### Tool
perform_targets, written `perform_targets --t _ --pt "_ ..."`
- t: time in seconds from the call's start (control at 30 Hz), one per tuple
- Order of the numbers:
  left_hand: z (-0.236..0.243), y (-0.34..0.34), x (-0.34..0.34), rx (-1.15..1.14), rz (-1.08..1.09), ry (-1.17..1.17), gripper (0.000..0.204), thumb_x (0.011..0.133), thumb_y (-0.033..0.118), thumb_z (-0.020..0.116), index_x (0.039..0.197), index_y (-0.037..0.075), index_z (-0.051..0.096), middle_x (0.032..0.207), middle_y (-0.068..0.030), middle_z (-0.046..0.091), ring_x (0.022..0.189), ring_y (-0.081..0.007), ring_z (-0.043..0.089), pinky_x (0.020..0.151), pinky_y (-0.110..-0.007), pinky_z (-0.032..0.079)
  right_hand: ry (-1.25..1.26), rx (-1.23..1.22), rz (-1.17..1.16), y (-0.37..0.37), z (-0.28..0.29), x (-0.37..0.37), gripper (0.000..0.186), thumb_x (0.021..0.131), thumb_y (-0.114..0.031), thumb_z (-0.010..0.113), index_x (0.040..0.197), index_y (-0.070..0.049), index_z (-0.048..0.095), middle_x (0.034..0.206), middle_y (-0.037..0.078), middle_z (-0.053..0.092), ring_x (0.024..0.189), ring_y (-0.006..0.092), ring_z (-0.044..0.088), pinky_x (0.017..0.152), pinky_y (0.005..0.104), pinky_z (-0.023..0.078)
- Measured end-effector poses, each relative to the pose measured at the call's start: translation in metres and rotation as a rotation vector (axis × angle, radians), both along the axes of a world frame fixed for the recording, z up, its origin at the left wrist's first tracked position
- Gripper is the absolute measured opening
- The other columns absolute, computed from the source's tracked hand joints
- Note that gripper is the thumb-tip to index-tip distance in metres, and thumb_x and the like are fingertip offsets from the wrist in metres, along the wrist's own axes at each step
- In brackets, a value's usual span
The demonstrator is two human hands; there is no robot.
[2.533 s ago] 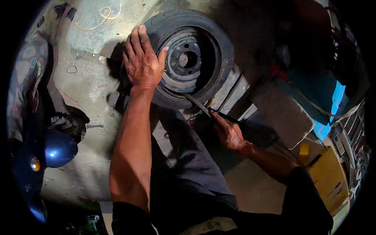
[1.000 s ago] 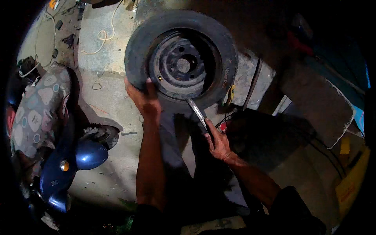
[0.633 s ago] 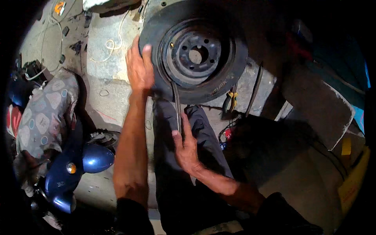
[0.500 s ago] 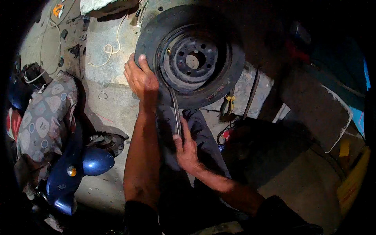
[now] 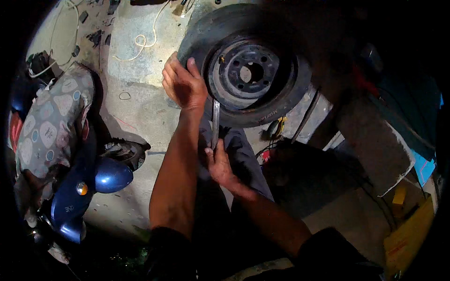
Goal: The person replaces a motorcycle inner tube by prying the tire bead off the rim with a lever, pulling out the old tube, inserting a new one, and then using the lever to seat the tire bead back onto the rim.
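A black tyre on a dark steel wheel rim lies in front of me at the top centre. My left hand is at the tyre's left edge, thumb on the sidewall and fingers curled over the outer side. My right hand is closed round the lower part of a metal tyre lever. The lever's far end meets the near left of the rim, where tyre and rim come together; whether its tip is tucked under the bead I cannot tell.
Blue scooter bodywork and a patterned seat stand at the left. A pale cord lies on the floor. Right of the tyre are yellow-handled pliers and a dark bar. A board and yellow panel sit further right.
The whole view has shifted. The tyre lever has swung from a slant to nearly straight up the picture, with my right hand still on it. My left hand stays at the tyre's edge.
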State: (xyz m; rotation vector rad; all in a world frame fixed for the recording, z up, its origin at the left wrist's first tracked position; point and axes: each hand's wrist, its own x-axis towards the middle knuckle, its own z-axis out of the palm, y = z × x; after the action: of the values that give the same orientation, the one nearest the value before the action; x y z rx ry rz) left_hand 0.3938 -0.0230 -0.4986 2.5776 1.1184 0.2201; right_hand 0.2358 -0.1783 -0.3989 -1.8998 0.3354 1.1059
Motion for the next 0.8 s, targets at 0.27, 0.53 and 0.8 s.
perform_targets --t 0.27,0.53,0.8 --pt "0.003 0.005 -0.015 -0.02 0.031 0.067 0.048 0.1 0.039 0.056 0.135 0.006 0.051 0.129 -0.0148 0.058 0.119 -0.0354 0.055 0.096 -0.048 0.044 0.427 0.087 -0.356 0.006 0.037 0.003 0.015 0.102 -0.014 0.055 0.113 -0.004 0.05 0.094 0.014 0.058 0.088 0.0295 0.055 0.079 0.0404 0.046" --pt "0.002 -0.001 0.006 -0.061 0.072 0.024 0.046 0.104 0.039 0.049 0.133 0.003 0.052 0.127 -0.0171 0.059 0.118 -0.038 0.055 0.096 -0.05 0.044 0.101 -0.37 0.346 -0.053 0.018 0.069 0.025 0.1 -0.02 0.06 0.115 -0.002 0.049 0.09 0.026 0.062 0.082 0.0486 0.062 0.072 0.0523 0.048" --pt "0.0 0.002 -0.002 -0.01 0.031 0.004 0.048 0.102 0.041 0.052 0.135 0.006 0.05 0.13 -0.0153 0.056 0.117 -0.0354 0.053 0.099 -0.048 0.041 -0.372 -0.307 1.074 -0.109 0.103 0.243 0.027 0.094 -0.015 0.065 0.119 -0.006 0.063 0.099 0.021 0.066 0.088 0.0397 0.067 0.072 0.0491 0.053"
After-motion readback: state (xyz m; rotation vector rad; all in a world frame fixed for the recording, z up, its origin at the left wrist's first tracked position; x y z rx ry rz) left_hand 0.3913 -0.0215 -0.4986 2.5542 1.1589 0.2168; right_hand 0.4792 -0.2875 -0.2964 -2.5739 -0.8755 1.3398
